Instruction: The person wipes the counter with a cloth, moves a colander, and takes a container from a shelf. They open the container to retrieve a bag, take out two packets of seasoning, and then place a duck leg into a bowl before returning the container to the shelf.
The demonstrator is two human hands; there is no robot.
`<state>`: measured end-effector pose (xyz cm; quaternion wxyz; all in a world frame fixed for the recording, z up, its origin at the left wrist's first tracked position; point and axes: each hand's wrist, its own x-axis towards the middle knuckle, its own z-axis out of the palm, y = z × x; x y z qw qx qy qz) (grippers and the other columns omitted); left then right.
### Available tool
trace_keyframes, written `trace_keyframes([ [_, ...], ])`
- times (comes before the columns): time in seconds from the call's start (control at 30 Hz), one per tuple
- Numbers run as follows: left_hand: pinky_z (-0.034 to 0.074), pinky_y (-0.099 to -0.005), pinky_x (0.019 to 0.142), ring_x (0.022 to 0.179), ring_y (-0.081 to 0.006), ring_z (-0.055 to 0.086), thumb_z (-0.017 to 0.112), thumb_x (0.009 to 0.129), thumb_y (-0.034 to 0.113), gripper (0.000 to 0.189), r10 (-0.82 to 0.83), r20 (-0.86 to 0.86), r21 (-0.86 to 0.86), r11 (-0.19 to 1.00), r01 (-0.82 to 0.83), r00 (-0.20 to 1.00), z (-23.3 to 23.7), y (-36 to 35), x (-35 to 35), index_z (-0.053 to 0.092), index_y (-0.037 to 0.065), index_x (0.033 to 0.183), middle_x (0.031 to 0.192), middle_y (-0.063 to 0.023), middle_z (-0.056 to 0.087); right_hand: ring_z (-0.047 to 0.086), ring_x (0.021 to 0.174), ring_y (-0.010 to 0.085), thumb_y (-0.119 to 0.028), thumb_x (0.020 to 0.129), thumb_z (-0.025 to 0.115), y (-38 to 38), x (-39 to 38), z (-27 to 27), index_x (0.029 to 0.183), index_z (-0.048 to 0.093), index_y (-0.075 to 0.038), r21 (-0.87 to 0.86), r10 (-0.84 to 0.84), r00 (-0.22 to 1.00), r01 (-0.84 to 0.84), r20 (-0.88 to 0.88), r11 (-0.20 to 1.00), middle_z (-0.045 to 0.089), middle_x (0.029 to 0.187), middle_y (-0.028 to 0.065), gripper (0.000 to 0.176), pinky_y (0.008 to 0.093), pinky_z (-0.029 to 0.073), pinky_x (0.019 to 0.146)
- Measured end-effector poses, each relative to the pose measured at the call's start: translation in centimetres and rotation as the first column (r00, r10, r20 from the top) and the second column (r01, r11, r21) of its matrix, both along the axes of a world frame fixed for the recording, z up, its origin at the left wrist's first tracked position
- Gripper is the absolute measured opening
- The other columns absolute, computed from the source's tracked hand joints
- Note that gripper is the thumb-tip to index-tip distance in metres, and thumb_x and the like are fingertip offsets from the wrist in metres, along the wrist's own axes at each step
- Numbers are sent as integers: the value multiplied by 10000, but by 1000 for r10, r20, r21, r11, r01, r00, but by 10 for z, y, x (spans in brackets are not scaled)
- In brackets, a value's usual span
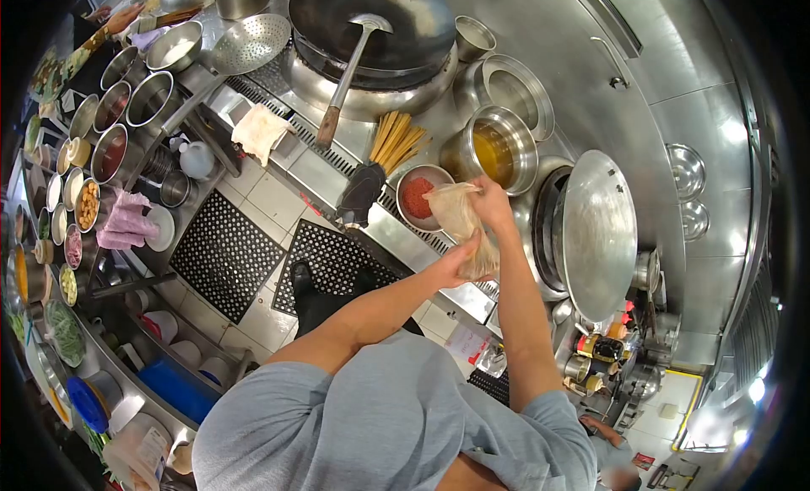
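Observation:
A thin, pale plastic bag (456,211) is held between my two hands, its mouth tipped over the rim of a metal bowl (400,178). Coarse red flakes or powder (416,197) lie in that bowl. My right hand (490,202) is closed on the upper side of the bag, close to a pot of yellow oil (493,159). Lower down, my left hand (458,261) is wrapped round the bag's body. How much the bag contains is hard to make out.
Behind the bowl stand a bamboo brush (396,141) and a large wok (371,48) with a ladle (346,82). A big lid (600,235) leans at the right. Ingredient bowls line a shelf at left, with a folded pink cloth (126,218). Another person (607,445) is at lower right.

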<state>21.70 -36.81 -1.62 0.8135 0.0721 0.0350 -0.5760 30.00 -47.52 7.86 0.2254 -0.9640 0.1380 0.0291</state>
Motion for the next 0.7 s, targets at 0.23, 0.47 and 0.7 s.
trace_keyframes([
  [0.23,535,-376,879,1035,-163,612,606,964,455,607,-82,530,357,924,-135,844,-74,-24,-9,419,107,1424,1183,-67,608,678,878,348,-178,839,649,0,-50,21,1037,651,-25,68,-45,999,43,29,997,695,942,208,250,412,515,793],
  [0.47,418,-370,1039,1239,-218,500,811,818,330,852,-59,820,275,913,-302,569,-11,35,11,344,29,1464,1369,-124,528,608,748,109,-50,886,614,-9,-130,69,1015,646,-31,394,-228,973,196,35,898,671,868,45,135,282,510,652],
  [0.7,416,-348,1042,1247,-193,501,710,915,233,681,41,942,139,857,-497,334,49,54,54,358,26,1461,1359,-118,529,585,723,86,-28,885,636,-24,-151,45,1032,654,-34,527,-264,959,175,98,832,640,862,21,149,239,490,601],
])
